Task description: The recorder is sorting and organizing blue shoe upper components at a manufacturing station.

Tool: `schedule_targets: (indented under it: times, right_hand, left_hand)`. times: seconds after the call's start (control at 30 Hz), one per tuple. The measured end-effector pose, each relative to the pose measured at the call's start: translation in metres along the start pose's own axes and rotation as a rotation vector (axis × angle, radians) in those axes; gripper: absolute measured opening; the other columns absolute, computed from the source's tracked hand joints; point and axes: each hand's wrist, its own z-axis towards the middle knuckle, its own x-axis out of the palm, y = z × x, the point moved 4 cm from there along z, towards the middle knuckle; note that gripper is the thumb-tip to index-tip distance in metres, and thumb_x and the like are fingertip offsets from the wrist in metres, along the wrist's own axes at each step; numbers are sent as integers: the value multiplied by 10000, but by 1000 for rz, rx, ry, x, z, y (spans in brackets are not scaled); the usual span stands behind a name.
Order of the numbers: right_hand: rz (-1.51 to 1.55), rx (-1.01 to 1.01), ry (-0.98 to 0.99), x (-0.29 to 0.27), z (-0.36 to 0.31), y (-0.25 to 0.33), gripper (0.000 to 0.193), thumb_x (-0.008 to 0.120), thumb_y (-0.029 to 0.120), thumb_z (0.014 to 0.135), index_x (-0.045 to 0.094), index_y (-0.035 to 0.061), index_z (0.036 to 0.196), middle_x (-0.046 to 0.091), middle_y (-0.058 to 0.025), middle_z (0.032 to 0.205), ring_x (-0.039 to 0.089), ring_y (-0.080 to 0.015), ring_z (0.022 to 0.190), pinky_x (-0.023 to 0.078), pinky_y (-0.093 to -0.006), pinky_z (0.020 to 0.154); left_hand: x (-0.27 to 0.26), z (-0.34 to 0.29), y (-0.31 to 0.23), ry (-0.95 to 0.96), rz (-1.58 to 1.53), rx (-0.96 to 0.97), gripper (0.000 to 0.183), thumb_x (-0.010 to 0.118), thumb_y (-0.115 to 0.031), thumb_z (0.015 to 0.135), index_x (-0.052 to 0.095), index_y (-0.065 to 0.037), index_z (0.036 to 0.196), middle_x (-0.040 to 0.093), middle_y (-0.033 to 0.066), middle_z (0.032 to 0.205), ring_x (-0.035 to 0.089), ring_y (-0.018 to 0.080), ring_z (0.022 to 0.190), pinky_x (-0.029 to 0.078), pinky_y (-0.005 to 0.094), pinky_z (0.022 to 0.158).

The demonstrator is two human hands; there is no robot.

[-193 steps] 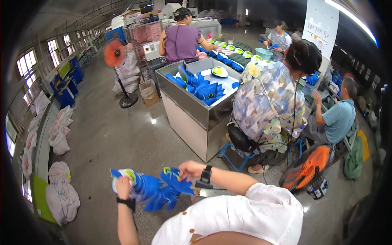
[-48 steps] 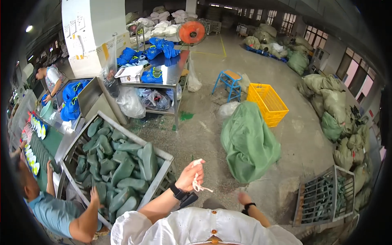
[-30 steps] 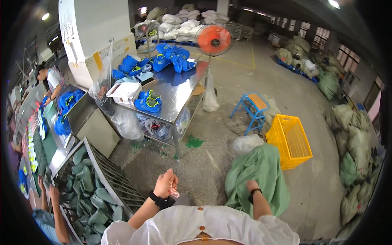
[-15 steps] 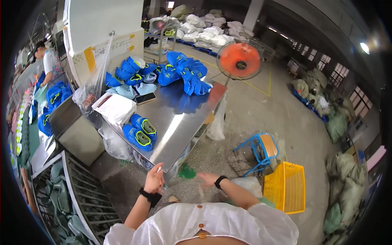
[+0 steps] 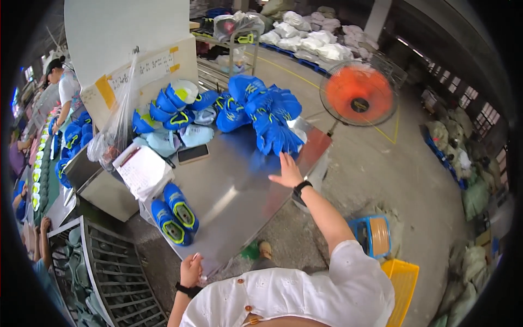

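My left hand (image 5: 190,271) is closed around a thin pale stick-like tool (image 5: 196,255), just off the near corner of a shiny metal table (image 5: 229,188). Most of the tool is hidden by my fingers. My right hand (image 5: 287,172) reaches over the table's right side, fingers spread and holding nothing. Its fingertips are close to a pile of blue shoe uppers (image 5: 264,111); whether they touch I cannot tell. A pair of blue shoes with yellow-green collars (image 5: 177,213) stands at the near left of the table.
A stack of papers (image 5: 143,171), a phone (image 5: 193,154) and more blue and pale-blue shoe pieces (image 5: 171,106) lie on the table. Around it are an orange fan (image 5: 359,92), a blue-framed stool (image 5: 377,236), a yellow crate (image 5: 402,289) and a metal rack of shoe lasts (image 5: 111,261). A co-worker (image 5: 68,90) stands far left.
My right hand has moved forward over the table toward the blue uppers. The left hand, still closed on the thin stick, is lower in view. I have moved nearer the table.
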Motion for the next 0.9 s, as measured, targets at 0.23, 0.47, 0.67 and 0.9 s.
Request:
schedule_targets:
  times: [0.23, 0.47, 0.67, 0.9]
  right_hand:
    - [305, 169, 21, -21, 225, -49, 964, 451, 695, 695, 333, -86, 1246, 392, -256, 1259, 350, -366, 1201, 274, -420, 995]
    - [434, -186, 32, 22, 202, -6, 542, 656, 203, 579, 459, 37, 1055, 593, -104, 859, 576, -293, 826, 453, -393, 710]
    - [420, -593, 487, 23, 115, 40, 435, 522, 28, 647, 454, 73, 1074, 579, -71, 724, 581, -278, 685, 454, -372, 605]
    - [-161, -769, 600, 56, 126, 57, 685, 579, 552, 637, 573, 28, 1078, 531, -216, 1122, 498, -325, 1059, 394, -359, 892]
  left_hand:
    - [86, 13, -37, -236, -176, 34, 248, 493, -221, 887, 556, -9, 772, 434, -12, 444, 371, 44, 347, 295, 190, 336]
    - [131, -1, -8, -400, -193, -42, 218, 502, -202, 883, 569, -15, 793, 452, -24, 460, 385, 35, 364, 286, 186, 343]
    - [131, -5, -25, -436, -114, -11, 258, 473, -238, 896, 572, -11, 824, 454, -24, 490, 386, 35, 382, 286, 190, 342]
    - [155, 11, -39, -391, -141, 73, 204, 486, -199, 882, 575, -21, 840, 466, -34, 525, 387, 17, 413, 275, 177, 358]
